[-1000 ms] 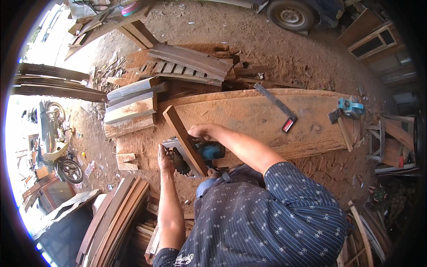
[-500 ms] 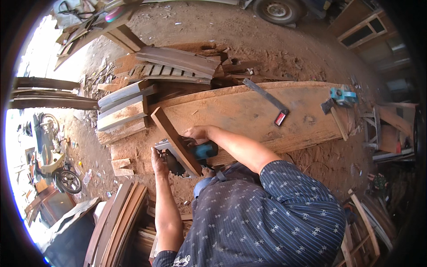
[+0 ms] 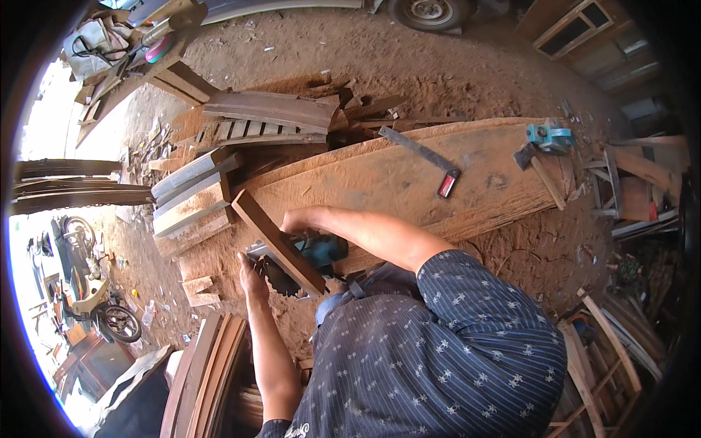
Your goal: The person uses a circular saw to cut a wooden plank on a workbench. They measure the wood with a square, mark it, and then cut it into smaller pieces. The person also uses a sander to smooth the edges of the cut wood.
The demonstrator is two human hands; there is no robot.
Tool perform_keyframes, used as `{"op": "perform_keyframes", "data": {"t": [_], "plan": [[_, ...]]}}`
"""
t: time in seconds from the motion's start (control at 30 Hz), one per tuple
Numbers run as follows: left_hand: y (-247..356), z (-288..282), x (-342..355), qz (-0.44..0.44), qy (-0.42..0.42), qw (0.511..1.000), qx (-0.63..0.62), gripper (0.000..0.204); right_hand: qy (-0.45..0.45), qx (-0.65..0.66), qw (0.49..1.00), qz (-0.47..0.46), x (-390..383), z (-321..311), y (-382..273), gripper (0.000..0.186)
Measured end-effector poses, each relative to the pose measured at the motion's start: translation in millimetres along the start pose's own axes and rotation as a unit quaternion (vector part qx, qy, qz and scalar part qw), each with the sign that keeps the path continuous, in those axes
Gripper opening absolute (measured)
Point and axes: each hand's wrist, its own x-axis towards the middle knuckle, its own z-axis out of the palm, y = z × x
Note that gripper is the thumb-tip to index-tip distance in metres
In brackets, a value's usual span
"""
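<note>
A teal-and-black power tool (image 3: pixel 326 252) with a metal base plate is held out in front of me. A narrow brown board (image 3: pixel 273 235) lies slanted across it, its far end raised toward the upper left. My left hand (image 3: pixel 253 276) is closed on the near left edge of the tool's plate. My right hand (image 3: pixel 296 219), partly hidden behind the board, is closed at the tool's handle. Beneath them is a wide sawdust-covered slab (image 3: pixel 409 190), bearing a try square (image 3: pixel 416 150), a hammer (image 3: pixel 540 171) and a teal electric planer (image 3: pixel 548 139).
Stacked offcuts (image 3: pixel 190 201) and slatted wood (image 3: pixel 263 117) are beyond and left. A motorbike (image 3: pixel 84 285) stands at left, more planks (image 3: pixel 201 379) lie near my left arm. A vehicle's wheel (image 3: pixel 427 11) shows at the top, wooden frames (image 3: pixel 635 182) at right.
My view has turned slightly, shifting the scene. My hands, the tool and the board appear a little further left in the picture, with both grips kept.
</note>
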Motion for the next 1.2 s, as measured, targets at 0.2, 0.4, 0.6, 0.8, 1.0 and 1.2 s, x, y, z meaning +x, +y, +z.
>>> {"op": "perform_keyframes", "data": {"t": [0.2, 0.4, 0.6, 0.8, 1.0, 1.2], "plan": [[39, 24, -20, -0.074, 0.015, 0.976, 0.203, 0.06, 0.011, -0.001, 0.999, -0.031, 6, 6, 16, 0.026], [46, 53, -19, -0.082, 0.012, 0.949, 0.304, 0.045, -0.078, 0.251, 0.964, -0.04, -58, 0, 4, 0.014], [45, 91, -40, -0.005, -0.061, 0.943, 0.327, 0.045, -0.119, 0.213, 0.965, 0.101, -28, -24, 82, 0.023], [31, 134, -85, 0.091, -0.112, 0.917, 0.371, 0.043, -0.106, 0.149, 0.964, 0.191, -108, -11, 75, 0.028], [33, 154, -106, 0.126, -0.134, 0.86, 0.476, 0.047, -0.08, 0.212, 0.958, 0.177, -160, 6, 75, 0.024], [19, 163, -109, 0.15, -0.126, 0.83, 0.522, 0.05, -0.079, 0.211, 0.957, 0.183, -157, 5, 99, 0.029]]}}
